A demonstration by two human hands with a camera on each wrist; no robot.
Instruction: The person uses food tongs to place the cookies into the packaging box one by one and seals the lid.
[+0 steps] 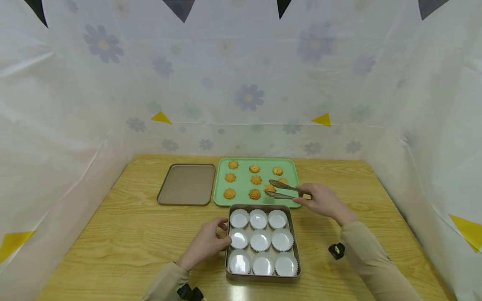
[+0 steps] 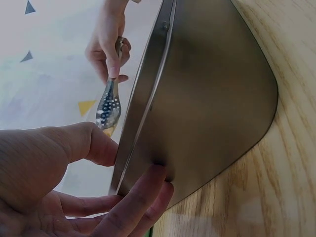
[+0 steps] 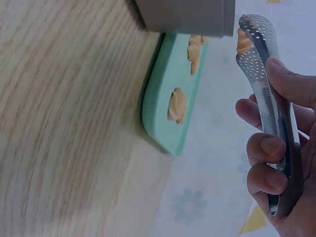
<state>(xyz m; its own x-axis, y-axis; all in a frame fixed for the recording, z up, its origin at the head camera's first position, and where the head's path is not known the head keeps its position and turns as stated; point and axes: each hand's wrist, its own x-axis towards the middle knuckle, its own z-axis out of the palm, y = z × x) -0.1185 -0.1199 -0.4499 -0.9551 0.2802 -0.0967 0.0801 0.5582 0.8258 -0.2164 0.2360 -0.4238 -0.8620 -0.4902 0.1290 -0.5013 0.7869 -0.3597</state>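
Left hand (image 1: 206, 240) was rested, fingers loosely bent, against left wall of tin (image 1: 263, 278); tongs (image 3: 276, 113) were gripped in right hand (image 1: 324, 200).
One cookie (image 3: 243, 43) was caught between tong tips over right side of green tray (image 1: 242, 184); other cookies (image 1: 256, 179) were laid out on it. White cups (image 1: 260, 241) were set three by three in tin, just nearer than green tray; brown tray (image 1: 186, 184) was placed to its left.

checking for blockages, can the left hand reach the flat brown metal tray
Probably yes: nothing visible separates the left hand from that flat tray, though that hand touches the square brown metal tin.
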